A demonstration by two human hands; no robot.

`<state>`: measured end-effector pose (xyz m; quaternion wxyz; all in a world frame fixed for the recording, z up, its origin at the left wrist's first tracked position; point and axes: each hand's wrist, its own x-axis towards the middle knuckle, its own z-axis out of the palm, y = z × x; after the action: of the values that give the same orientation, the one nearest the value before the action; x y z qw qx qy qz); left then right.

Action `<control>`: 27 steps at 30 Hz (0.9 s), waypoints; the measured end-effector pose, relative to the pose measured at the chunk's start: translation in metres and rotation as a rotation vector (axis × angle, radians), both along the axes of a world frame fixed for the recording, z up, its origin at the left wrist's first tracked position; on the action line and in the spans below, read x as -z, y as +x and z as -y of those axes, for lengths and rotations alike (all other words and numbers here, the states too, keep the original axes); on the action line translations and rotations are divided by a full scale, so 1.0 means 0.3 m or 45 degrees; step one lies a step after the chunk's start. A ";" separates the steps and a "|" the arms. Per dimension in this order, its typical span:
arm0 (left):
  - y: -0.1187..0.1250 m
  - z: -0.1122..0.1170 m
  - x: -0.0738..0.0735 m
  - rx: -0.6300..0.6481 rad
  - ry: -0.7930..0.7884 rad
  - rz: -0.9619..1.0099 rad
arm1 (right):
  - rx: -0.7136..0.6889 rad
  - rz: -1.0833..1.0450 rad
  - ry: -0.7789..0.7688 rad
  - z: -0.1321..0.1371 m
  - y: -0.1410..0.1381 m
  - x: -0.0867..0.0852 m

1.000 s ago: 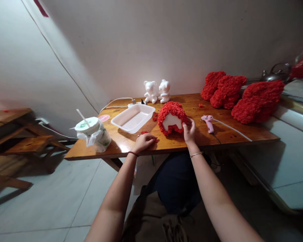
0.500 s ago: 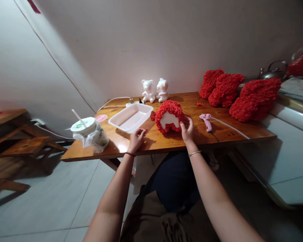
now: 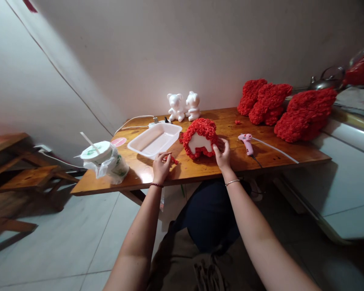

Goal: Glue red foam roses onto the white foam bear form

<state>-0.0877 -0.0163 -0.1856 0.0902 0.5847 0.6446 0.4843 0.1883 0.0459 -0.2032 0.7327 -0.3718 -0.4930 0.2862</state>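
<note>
A foam bear (image 3: pixel 200 137), covered in red roses with a bare white patch facing me, rests on the wooden table (image 3: pixel 194 171). My right hand (image 3: pixel 222 154) grips its right side, thumb in front and fingers behind. Just off the tray's near corner, my left hand (image 3: pixel 161 166) is closed, thumb and fingers drawn together; what it pinches, if anything, is hidden. Small red roses (image 3: pixel 174 161) show right beside its fingertips. To the right of the bear lies a pink glue gun (image 3: pixel 246 144) with a white glue stick (image 3: pixel 276 150) trailing from its back.
A translucent plastic tray (image 3: pixel 133 146) stands left of the bear. Two white foam bears (image 3: pixel 176 107) and a power strip (image 3: pixel 157 124) are at the back. Several red rose bears (image 3: pixel 305 115) fill the right. A bagged cup with a straw (image 3: pixel 101 159) stands near the left edge.
My left hand has drawn slightly back and left, and small red roses now show beside its fingertips. The right hand keeps its hold on the bear. The whole view has shifted slightly.
</note>
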 end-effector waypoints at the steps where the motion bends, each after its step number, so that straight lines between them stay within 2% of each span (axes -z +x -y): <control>1: 0.002 0.001 -0.002 0.007 -0.010 -0.007 | 0.002 0.012 0.002 0.001 -0.001 -0.001; 14: 0.019 0.017 -0.025 0.141 -0.087 -0.031 | -0.118 0.039 -0.004 0.004 -0.004 0.001; 21: 0.019 0.005 -0.004 0.320 -0.113 -0.060 | -0.126 0.080 -0.036 0.004 -0.003 0.005; 27: 0.021 0.002 0.000 0.346 -0.076 -0.144 | -0.111 0.120 -0.037 0.003 0.000 0.011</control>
<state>-0.0813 -0.0170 -0.1857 0.1358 0.6899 0.5776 0.4147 0.1884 0.0449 -0.2066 0.6900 -0.3735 -0.5386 0.3071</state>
